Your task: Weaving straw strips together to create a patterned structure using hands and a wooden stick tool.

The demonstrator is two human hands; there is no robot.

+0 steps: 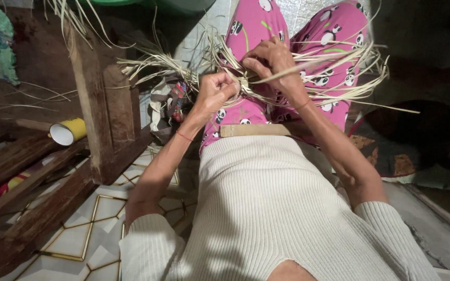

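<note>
Wooden frame (97, 112) (left of hands (217, 88))

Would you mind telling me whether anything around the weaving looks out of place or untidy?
Nothing looks damaged. Both hands, left hand and right hand, grip the woven straw piece over the lap. Loose straw strips fan out untidily toward the wooden frame, and a yellow tube lies on its side beside it.
</note>
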